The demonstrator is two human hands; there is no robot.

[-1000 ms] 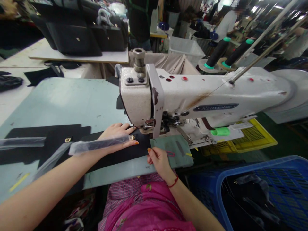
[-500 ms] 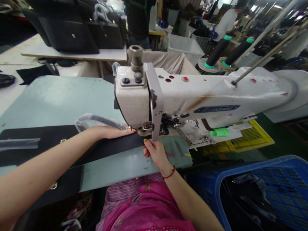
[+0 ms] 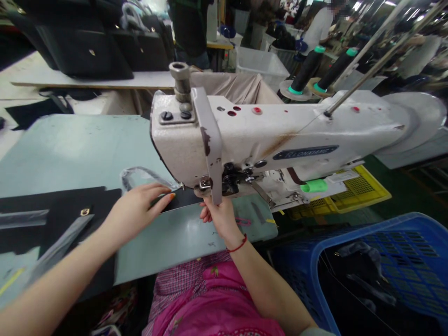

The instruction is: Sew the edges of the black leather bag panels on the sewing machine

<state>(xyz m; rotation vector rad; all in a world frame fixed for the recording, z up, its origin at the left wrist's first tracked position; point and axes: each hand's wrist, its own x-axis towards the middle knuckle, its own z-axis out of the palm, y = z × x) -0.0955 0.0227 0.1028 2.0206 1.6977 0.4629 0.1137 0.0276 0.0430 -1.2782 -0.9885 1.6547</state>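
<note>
My left hand (image 3: 138, 210) is closed on a black bag panel (image 3: 189, 198), with its thumb along the panel's near edge. A plastic-wrapped handle (image 3: 128, 175) arches up just beyond those fingers. The panel's right end lies under the head of a white sewing machine (image 3: 184, 149). Close by the presser area, my right hand (image 3: 219, 217) has its fingers curled, its tips partly hidden behind the machine's painted lever (image 3: 209, 144). Whatever they hold is hidden. More black panels (image 3: 66, 210) with a gold clasp (image 3: 85, 212) lie under and beside my left forearm.
The machine stands on a pale green table (image 3: 80, 144). At right is a blue basket (image 3: 317, 261) with black pieces, and behind it a yellow crate (image 3: 367, 191). Black bags (image 3: 75, 51) sit on a board at back left. Thread cones (image 3: 308, 70) stand behind; people are farther off.
My left hand has drawn back a little to the left, going from flat fingers to a grip. My right fingertips moved closer under the machine head. The view shifted slightly.
</note>
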